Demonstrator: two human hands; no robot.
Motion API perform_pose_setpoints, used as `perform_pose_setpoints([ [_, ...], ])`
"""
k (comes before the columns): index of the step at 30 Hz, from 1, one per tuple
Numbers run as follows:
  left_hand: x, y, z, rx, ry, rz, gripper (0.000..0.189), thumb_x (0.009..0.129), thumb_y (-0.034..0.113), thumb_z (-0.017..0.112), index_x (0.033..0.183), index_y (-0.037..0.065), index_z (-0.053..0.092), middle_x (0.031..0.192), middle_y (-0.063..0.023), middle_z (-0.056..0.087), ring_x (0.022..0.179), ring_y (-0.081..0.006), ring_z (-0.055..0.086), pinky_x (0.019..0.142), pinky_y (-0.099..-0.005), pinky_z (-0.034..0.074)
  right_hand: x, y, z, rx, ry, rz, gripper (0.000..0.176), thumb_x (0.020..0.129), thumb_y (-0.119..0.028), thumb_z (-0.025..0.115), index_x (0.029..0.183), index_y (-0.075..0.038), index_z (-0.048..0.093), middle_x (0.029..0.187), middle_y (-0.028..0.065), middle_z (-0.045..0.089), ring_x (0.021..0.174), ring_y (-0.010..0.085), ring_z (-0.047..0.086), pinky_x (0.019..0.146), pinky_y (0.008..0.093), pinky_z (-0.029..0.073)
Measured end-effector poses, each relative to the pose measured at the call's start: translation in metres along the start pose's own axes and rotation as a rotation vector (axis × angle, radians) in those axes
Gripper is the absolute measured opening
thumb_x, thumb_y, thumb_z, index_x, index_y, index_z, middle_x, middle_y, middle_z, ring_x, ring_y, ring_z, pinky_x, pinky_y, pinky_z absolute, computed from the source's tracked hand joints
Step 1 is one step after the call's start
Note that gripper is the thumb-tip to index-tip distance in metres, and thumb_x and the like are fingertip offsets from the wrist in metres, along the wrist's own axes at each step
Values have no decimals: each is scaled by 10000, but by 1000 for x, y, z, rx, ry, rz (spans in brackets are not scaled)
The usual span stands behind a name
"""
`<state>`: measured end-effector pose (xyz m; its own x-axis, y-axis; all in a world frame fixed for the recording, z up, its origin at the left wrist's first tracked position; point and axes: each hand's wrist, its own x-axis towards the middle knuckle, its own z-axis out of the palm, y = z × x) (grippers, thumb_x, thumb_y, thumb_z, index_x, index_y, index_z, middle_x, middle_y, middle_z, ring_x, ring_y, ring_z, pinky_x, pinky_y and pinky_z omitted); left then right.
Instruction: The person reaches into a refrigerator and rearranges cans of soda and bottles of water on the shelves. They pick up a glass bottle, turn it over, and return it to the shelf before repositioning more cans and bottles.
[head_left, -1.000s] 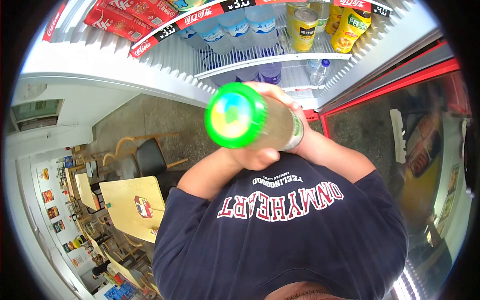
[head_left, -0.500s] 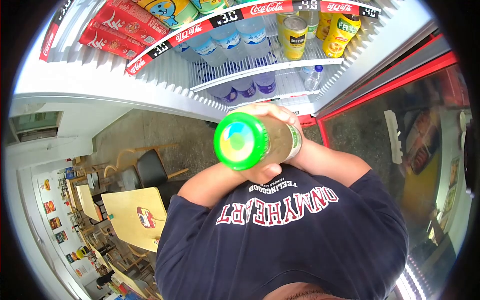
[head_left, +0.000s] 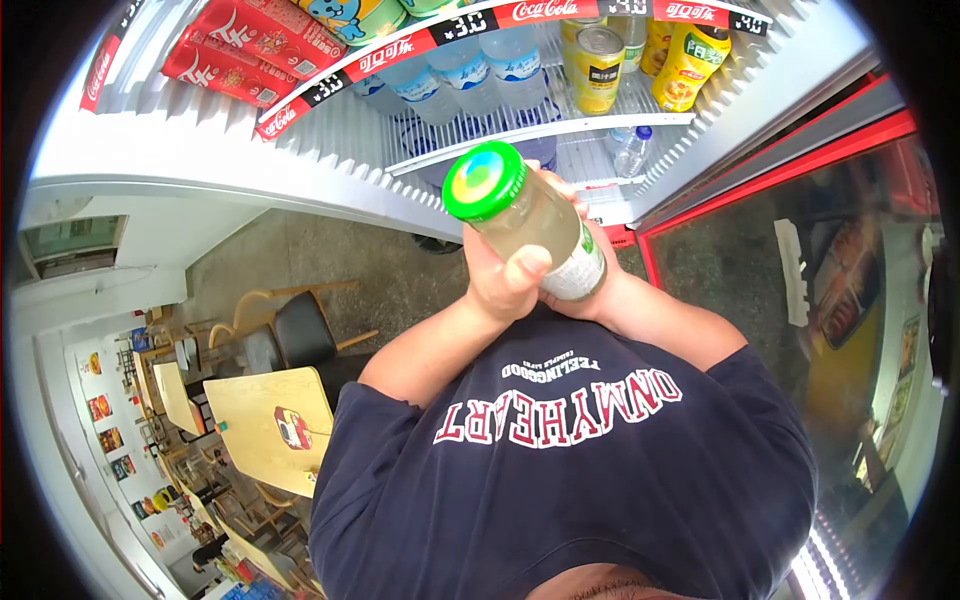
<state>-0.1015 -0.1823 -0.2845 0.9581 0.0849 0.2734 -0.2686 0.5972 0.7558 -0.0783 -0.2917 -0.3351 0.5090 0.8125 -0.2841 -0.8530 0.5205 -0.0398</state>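
Observation:
A glass bottle (head_left: 545, 235) with a green lid, a multicoloured lid top, a pale cloudy content and a white-green label is held tilted in front of the chest. My left hand (head_left: 500, 278) grips its left side, with the thumb lying across the glass. On the label side, my right hand (head_left: 606, 275) is wrapped round the bottle's far and lower part, and the bottle hides much of it. The lid (head_left: 486, 181) points up and left, below the fridge's wire shelf (head_left: 540, 133).
Above are red cans (head_left: 235, 60), water bottles (head_left: 460, 75), a yellow can (head_left: 599, 70) and a yellow bottle (head_left: 690, 68). The open glass door (head_left: 760, 250) stands at right. Tables (head_left: 265, 425) and black chairs (head_left: 303, 330) are at left.
The bottle has tilted, its lid shifting up toward the shelf, so more of its side and label shows. My left hand has turned, and its thumb now shows higher on the glass.

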Motion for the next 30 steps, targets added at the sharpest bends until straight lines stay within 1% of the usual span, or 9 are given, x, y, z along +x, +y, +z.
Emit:
perform_pose_setpoints([
  [3,7,5,-9,70,11,52,865,724,374,881,1368,20,424,1161,-159,614,1023,-274,654,914,-433,546,-9,-8,-12,93,10,106,364,1016,-380,399,1166,-139,627,1077,19,701,1003,229,680,848,395,552],
  [4,9,8,-13,96,11,60,857,722,368,882,1359,13,431,1158,-153,619,1024,-265,657,909,-423,549,-5,-3,-11,-89,307,-21,346,1016,-381,426,1128,-126,633,1010,-2,712,887,196,691,755,355,552],
  [7,9,10,-26,217,8,88,830,739,375,854,1377,46,435,1185,-165,582,1064,-291,626,947,-489,543,-11,-22,-42,-19,275,46,320,1012,-358,462,1117,-110,634,1014,20,712,856,204,691,775,374,559],
  [8,9,10,-28,238,18,84,830,739,373,856,1374,41,436,1181,-164,588,1061,-290,632,945,-485,545,-15,-24,-38,-30,322,21,312,1007,-338,487,1113,-81,631,999,53,712,896,220,690,828,396,557],
  [11,7,9,-30,297,32,76,828,740,367,860,1366,28,438,1171,-163,606,1053,-286,649,941,-475,550,-23,-26,-27,-41,385,-4,340,1004,-356,490,1128,-65,616,1033,83,703,932,253,686,862,411,554],
  [14,6,5,-33,343,7,72,824,744,363,862,1364,23,437,1169,-163,616,1055,-286,655,938,-466,550,-28,-28,-10,-52,304,50,374,1003,-382,498,1145,-51,599,1075,107,689,967,275,677,877,424,548],
  [20,3,2,-32,399,-74,65,844,746,358,880,1373,17,431,1195,-162,609,1081,-294,641,944,-456,536,-22,-30,-29,-51,160,67,413,998,-438,510,1166,-69,589,1091,95,680,984,246,654,877,398,520],
  [23,0,-3,-35,421,-128,103,839,759,338,882,1385,17,425,1205,-160,600,1095,-294,631,954,-458,527,-23,-26,-24,-109,211,35,401,995,-449,515,1148,-87,593,1083,87,681,960,235,649,855,387,516],
  [30,-1,-12,-54,603,-236,178,810,786,295,880,1386,-1,423,1216,-162,597,1112,-284,623,964,-449,520,-20,-29,-32,-182,206,-2,383,996,-469,510,1089,-110,605,1049,71,682,948,220,641,843,380,512],
])
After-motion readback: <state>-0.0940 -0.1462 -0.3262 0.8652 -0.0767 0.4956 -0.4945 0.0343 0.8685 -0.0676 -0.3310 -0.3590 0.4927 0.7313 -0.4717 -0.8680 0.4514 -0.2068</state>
